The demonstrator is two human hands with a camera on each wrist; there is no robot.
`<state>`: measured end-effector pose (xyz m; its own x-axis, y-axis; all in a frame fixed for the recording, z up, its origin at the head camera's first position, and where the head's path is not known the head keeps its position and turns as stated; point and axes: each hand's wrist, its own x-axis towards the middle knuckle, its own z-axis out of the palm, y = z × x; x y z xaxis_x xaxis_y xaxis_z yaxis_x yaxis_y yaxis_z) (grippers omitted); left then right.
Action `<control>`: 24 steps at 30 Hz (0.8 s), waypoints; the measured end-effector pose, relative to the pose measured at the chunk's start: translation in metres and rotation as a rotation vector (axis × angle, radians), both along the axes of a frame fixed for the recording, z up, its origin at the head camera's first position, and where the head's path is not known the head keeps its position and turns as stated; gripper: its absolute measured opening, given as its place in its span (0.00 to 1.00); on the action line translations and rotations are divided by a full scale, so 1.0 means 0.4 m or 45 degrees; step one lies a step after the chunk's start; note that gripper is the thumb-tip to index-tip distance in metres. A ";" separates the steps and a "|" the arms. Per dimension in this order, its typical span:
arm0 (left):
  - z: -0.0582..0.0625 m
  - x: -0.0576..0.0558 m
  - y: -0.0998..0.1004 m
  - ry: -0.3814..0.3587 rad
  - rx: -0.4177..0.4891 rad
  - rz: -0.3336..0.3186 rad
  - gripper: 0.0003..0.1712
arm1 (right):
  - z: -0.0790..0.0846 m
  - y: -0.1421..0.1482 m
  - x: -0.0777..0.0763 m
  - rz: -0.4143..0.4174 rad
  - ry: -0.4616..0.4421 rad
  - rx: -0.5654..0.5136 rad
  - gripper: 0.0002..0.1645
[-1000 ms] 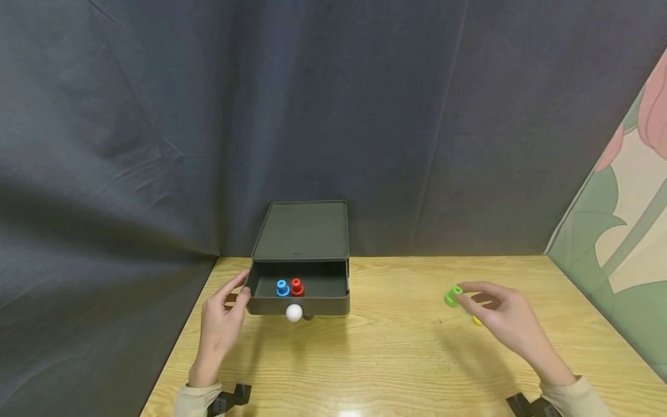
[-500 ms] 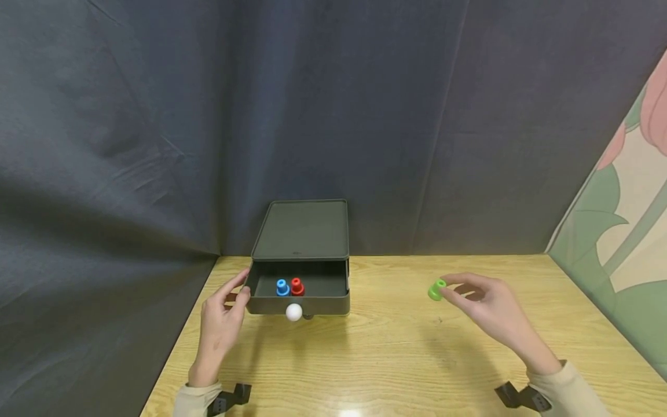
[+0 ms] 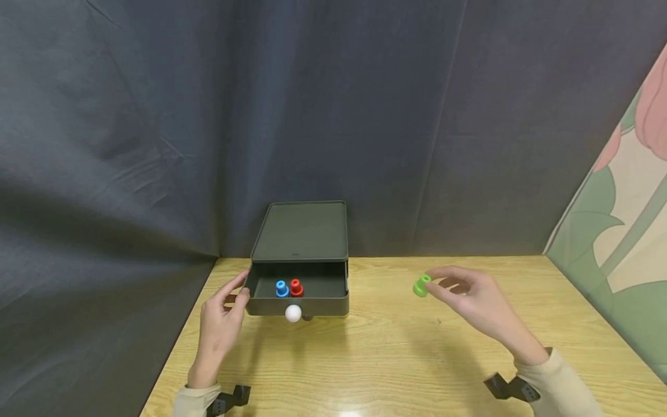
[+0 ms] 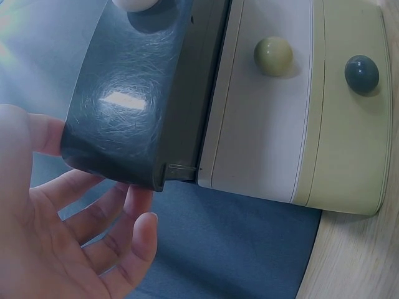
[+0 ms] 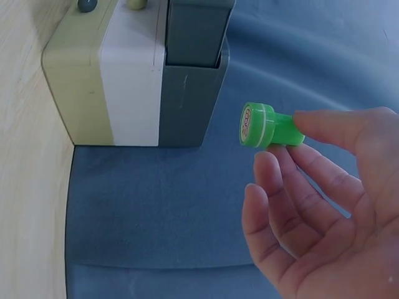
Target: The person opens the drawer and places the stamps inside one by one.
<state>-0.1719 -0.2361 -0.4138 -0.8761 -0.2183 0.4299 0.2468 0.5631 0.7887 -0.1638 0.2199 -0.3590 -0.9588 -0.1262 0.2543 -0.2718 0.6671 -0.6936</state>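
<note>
My right hand [image 3: 471, 292] pinches a green toy stamp [image 3: 421, 285] between thumb and fingertips, held up over the table to the right of the drawer box. In the right wrist view the printed round face of the stamp [image 5: 253, 124] points left, away from the palm. My left hand [image 3: 223, 324] grips the front left corner of the pulled-out dark drawer [image 3: 323, 305]. The left thumb lies on the drawer front [image 4: 118, 134] and the fingers are at its side. Inside stand a blue stamp [image 3: 282, 289] and a red stamp [image 3: 296, 288], side by side near the front.
The dark drawer is the top tier, with a white knob [image 3: 293, 313]. Below it, a white drawer [image 4: 262, 112] and a yellow-green drawer [image 4: 352, 137] are pushed in. The wooden table [image 3: 385, 347] is bounded by a dark curtain [image 3: 333, 116] and a flowered panel [image 3: 636, 231].
My right hand has carried the green stamp left and slightly up, toward the drawer. A yellow piece seen beneath that hand earlier is out of sight. My left hand has stayed put.
</note>
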 end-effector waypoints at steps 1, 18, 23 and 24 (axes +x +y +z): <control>0.000 0.000 0.000 0.000 0.000 0.000 0.22 | 0.003 -0.004 -0.001 0.004 0.005 0.000 0.18; 0.000 -0.001 0.000 0.001 -0.001 0.002 0.22 | 0.044 -0.054 -0.013 0.040 0.072 0.006 0.14; 0.000 -0.002 0.000 0.004 -0.010 0.012 0.22 | 0.054 -0.071 -0.018 0.066 0.053 -0.008 0.15; 0.001 -0.002 0.000 0.005 -0.012 0.014 0.22 | 0.056 -0.074 -0.019 0.070 0.054 -0.011 0.15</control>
